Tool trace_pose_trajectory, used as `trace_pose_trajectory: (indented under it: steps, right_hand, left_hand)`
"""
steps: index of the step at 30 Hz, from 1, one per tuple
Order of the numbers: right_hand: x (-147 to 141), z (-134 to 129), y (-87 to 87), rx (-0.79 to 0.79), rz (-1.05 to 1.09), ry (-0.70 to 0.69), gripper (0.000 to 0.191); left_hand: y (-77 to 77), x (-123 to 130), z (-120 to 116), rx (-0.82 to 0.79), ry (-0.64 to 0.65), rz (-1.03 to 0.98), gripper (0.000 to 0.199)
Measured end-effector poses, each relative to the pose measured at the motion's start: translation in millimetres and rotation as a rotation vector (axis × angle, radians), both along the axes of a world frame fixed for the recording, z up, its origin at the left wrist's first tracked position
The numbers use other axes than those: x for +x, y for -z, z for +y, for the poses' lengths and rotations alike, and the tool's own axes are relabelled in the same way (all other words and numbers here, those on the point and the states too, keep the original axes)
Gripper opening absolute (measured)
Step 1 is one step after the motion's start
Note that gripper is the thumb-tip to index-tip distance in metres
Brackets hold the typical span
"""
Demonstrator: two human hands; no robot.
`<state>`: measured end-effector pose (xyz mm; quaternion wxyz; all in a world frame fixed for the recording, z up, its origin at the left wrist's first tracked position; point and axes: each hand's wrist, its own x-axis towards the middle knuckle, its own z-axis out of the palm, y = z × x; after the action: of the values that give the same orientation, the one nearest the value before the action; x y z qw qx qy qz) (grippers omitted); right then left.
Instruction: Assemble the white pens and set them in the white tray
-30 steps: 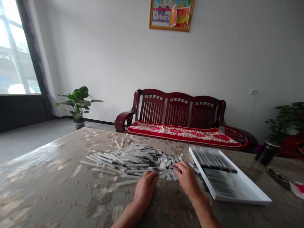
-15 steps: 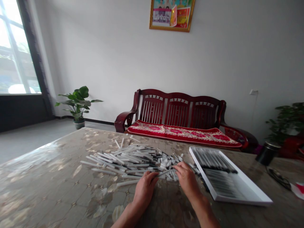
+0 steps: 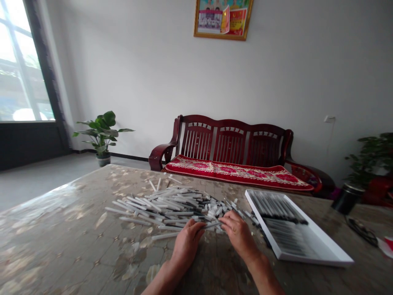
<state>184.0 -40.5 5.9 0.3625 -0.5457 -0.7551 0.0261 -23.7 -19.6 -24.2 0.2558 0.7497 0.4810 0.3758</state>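
At lower center, my left hand (image 3: 188, 242) and right hand (image 3: 238, 231) pinch one slender pen (image 3: 212, 225) between them, beside the loose pile (image 3: 166, 205).

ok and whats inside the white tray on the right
The white tray holds two rows of slim pens: a far row with dark ends and a blurrier near row. Whatever lies beneath them is covered.
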Motion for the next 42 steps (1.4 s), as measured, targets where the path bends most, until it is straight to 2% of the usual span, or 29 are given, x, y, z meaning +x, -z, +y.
trace_pose_trajectory:
  steps: [9,13,21,26,29,33,36,39,42]
  right_hand:
    - [6,-11,-26.2,-0.374,0.124,-0.046,0.02]
    - [8,-16,-33.5,-0.506,0.126,-0.032,0.021]
    - [-6,-30,-53.9,-0.346,-0.3,0.021,0.023]
    - [-5,-23,-61.8,-0.364,-0.369,0.045,0.023]
    - [10,-15,-66.7,-0.39,-0.31,0.082,0.022]
    - [44,-5,-62.9,-0.452,-0.087,0.114,0.02]
    - [73,-4,-51.1,-0.457,0.017,0.181,0.02]
    - [106,-12,-40.7,-0.445,0.019,0.277,0.021]
    - [141,-25,-39.2,-0.422,-0.005,0.373,0.02]
  left_hand:
    - [-4.9,-5,-2,0.258,0.092,0.281,0.027]
    - [-3.9,-3,-4,0.285,0.134,0.324,0.027]
    - [-0.2,2,-7,0.222,0.136,0.244,0.027]
    - [5.0,0,-3,0.158,0.16,0.065,0.022]
    - [7.4,0,1,0.118,0.106,-0.058,0.033]
    - [12.3,-2,8,0.048,0.006,-0.125,0.044]
    - [15.1,-3,11,0.02,0.004,-0.038,0.039]
    - [15.2,-3,11,0.005,0.045,0.079,0.034]
    - [14.3,-2,9,-0.005,0.072,0.155,0.031]
